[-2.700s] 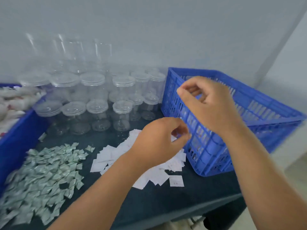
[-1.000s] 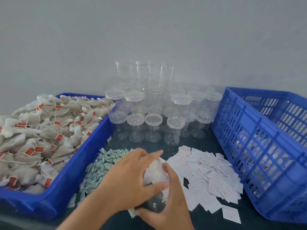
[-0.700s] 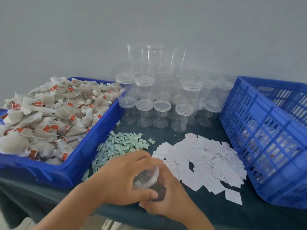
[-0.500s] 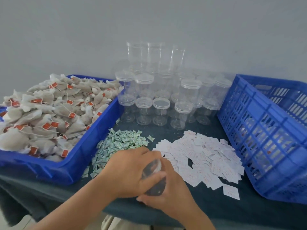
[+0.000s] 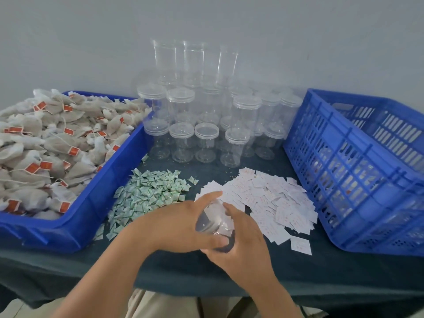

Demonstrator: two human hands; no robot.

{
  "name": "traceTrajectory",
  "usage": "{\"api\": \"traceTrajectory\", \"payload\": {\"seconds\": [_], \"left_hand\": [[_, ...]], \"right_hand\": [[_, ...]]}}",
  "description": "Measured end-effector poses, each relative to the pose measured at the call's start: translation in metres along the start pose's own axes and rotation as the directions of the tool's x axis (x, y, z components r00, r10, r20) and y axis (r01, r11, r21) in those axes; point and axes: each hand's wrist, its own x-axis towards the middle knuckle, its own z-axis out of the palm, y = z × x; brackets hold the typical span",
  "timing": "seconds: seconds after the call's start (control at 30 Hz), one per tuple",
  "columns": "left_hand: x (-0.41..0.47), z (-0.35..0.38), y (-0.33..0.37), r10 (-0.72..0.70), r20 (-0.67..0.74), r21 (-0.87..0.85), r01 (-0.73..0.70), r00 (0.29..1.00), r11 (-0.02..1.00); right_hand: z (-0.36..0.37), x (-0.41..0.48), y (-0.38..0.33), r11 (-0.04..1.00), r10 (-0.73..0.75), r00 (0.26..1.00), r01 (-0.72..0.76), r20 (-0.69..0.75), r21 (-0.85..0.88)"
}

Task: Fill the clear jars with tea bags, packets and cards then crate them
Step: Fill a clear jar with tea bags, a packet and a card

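Both hands hold one clear jar [image 5: 212, 222] tilted over the table's front middle. My left hand [image 5: 176, 226] curls over its lid end, and my right hand [image 5: 238, 244] wraps the jar's body from below. The jar's contents are blurred. Behind it lie a heap of small green packets [image 5: 146, 196] and a spread of white cards [image 5: 270, 198]. Tea bags with red tags [image 5: 46, 143] fill the blue tray [image 5: 96, 203] at the left. Several empty lidded clear jars [image 5: 206, 134] stand stacked at the back.
A blue slatted crate [image 5: 358, 171] stands at the right, with pale shapes showing through its slats. The dark green table cloth [image 5: 321, 271] ends at the front edge near my body. A grey wall rises behind the jars.
My hands left the blue crate and came to the table's front, where they now grip a clear jar. Over the last second the jar sank lower and my left hand shifted on the lid.
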Motion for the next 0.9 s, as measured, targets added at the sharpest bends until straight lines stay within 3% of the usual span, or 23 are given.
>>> {"api": "traceTrajectory", "payload": {"seconds": [0.07, 0.1, 0.2, 0.27, 0.47, 0.53, 0.57, 0.6, 0.63, 0.67, 0.7, 0.8, 0.9], "left_hand": [[-0.001, -0.001, -0.003, 0.092, -0.063, 0.041, -0.090, 0.994, 0.995], [-0.001, 0.001, -0.002, 0.113, -0.124, 0.082, -0.103, 0.986, 0.991], [0.002, 0.012, 0.004, 0.103, -0.300, 0.058, -0.089, 0.948, 0.994], [0.005, 0.019, 0.006, 0.069, -0.353, 0.010, -0.070, 0.933, 0.998], [0.006, 0.037, 0.007, -0.081, -0.397, -0.060, 0.062, 0.914, 0.996], [0.011, 0.035, 0.005, -0.078, -0.351, -0.026, 0.074, 0.933, 0.997], [0.015, 0.030, 0.001, -0.126, -0.289, -0.131, 0.092, 0.949, 0.987], [0.019, 0.021, -0.003, -0.231, -0.200, -0.370, 0.146, 0.952, 0.918], [0.022, 0.013, -0.006, -0.335, -0.109, -0.638, 0.193, 0.936, 0.745], [0.027, 0.009, -0.014, -0.392, -0.075, -0.768, 0.198, 0.917, 0.609], [0.033, 0.009, -0.023, -0.405, -0.101, -0.789, 0.175, 0.909, 0.589], [0.056, 0.024, -0.040, -0.362, -0.246, -0.588, 0.159, 0.899, 0.793], [0.081, 0.041, -0.046, -0.295, -0.354, -0.180, 0.245, 0.887, 0.953]], "right_hand": [[-0.009, 0.000, 0.007, 0.992, 0.087, 0.987, -0.099, 0.133, 0.082], [-0.012, 0.001, 0.009, 0.998, 0.051, 0.990, -0.056, 0.129, 0.039], [-0.007, 0.005, 0.012, 0.951, -0.168, 0.980, 0.133, -0.105, -0.280], [0.001, 0.005, 0.009, 0.911, -0.201, 0.958, 0.106, -0.205, -0.400], [0.011, 0.002, 0.014, 0.875, -0.204, 0.941, 0.051, -0.270, -0.482], [0.013, 0.001, 0.013, 0.860, -0.218, 0.930, 0.040, -0.296, -0.509], [0.012, 0.002, 0.014, 0.854, -0.217, 0.922, 0.020, -0.321, -0.520], [0.010, 0.003, 0.015, 0.858, -0.193, 0.914, -0.020, -0.358, -0.514], [0.006, 0.004, 0.018, 0.878, -0.141, 0.904, -0.074, -0.403, -0.472], [0.002, 0.005, 0.021, 0.915, -0.063, 0.897, -0.122, -0.438, -0.383], [-0.002, 0.006, 0.024, 0.952, 0.026, 0.893, -0.159, -0.449, -0.261], [-0.011, 0.008, 0.025, 0.957, 0.284, 0.891, -0.238, -0.355, 0.169], [-0.009, 0.006, 0.015, 0.867, 0.364, 0.901, -0.234, -0.238, 0.440]]}}
